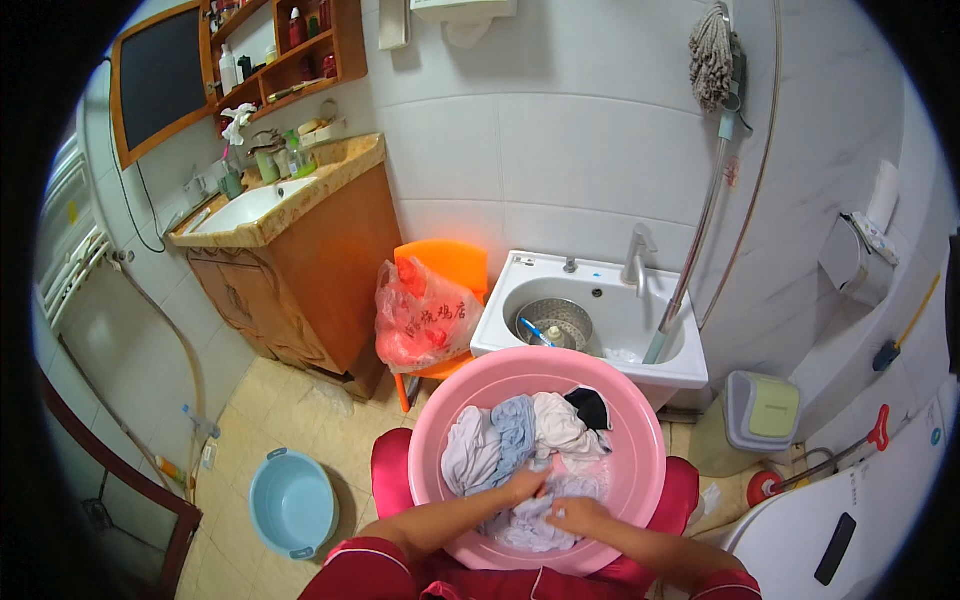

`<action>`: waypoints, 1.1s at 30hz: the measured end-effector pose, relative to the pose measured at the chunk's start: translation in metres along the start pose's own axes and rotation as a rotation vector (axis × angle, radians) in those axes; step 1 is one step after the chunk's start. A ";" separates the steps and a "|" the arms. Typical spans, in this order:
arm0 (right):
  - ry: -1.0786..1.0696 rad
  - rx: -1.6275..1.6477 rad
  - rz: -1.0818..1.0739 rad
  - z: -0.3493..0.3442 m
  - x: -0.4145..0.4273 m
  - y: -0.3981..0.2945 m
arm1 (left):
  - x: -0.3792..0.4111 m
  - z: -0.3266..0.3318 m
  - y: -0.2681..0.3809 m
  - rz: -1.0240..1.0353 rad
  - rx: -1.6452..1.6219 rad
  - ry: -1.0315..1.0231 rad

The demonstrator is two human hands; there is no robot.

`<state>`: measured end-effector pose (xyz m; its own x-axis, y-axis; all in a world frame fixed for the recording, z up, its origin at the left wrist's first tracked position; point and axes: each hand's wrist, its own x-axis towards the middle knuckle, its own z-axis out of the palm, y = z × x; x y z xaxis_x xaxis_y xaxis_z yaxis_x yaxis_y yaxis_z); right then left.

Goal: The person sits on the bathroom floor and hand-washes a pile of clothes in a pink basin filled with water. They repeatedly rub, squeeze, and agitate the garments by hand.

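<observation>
A large pink plastic basin [646, 420] stands between my knees with wet clothes and some suds in it. My left hand [527, 484] grips a wet pale lavender garment [536, 525] in the near part of the basin. Close beside it on the right, my right hand [576, 517] holds the same cloth, fingers curled into it. Behind the hands lie a bunched whitish garment [469, 450], a light blue garment [513, 431], a cream-white garment [561, 424] and a black piece with a white edge [589, 409]. The fingertips are partly hidden in the fabric.
A light blue basin [292, 502] stands on the tiled floor at left. Ahead are a white mop sink [686, 352] with a metal strainer and mop, and an orange chair [450, 259] bearing a plastic bag [424, 319]. A lidded bin [750, 420] and a phone [835, 549] on a white surface are at right.
</observation>
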<state>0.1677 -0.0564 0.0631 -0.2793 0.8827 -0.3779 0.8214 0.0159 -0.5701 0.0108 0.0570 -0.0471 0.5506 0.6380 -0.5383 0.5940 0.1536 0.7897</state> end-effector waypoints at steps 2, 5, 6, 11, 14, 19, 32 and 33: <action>0.053 -0.020 -0.057 0.020 -0.021 0.010 | -0.064 0.022 0.035 0.042 0.245 0.092; 0.134 0.007 -0.017 0.025 -0.032 0.002 | -0.095 0.056 0.019 0.254 0.584 0.435; 0.267 0.023 0.006 0.044 -0.024 0.020 | -0.102 0.064 0.024 0.266 0.626 0.516; 0.718 -0.043 0.446 0.077 0.029 0.027 | -0.092 0.076 0.037 0.224 0.767 0.632; 0.606 0.064 0.603 0.073 0.061 0.039 | -0.067 0.068 0.043 0.230 0.797 0.525; 0.441 0.035 0.573 0.027 0.075 0.041 | -0.020 0.057 0.040 0.260 0.639 0.552; 0.424 0.060 0.616 0.022 0.103 0.084 | 0.048 0.030 0.025 0.033 0.434 0.466; 0.435 0.040 0.591 0.019 0.102 0.083 | 0.045 0.028 0.024 0.036 0.398 0.473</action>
<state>0.1976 0.0263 -0.0368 0.4335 0.8455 -0.3118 0.7527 -0.5300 -0.3905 0.0665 0.0686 -0.0606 0.3091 0.9169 -0.2525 0.8030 -0.1094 0.5858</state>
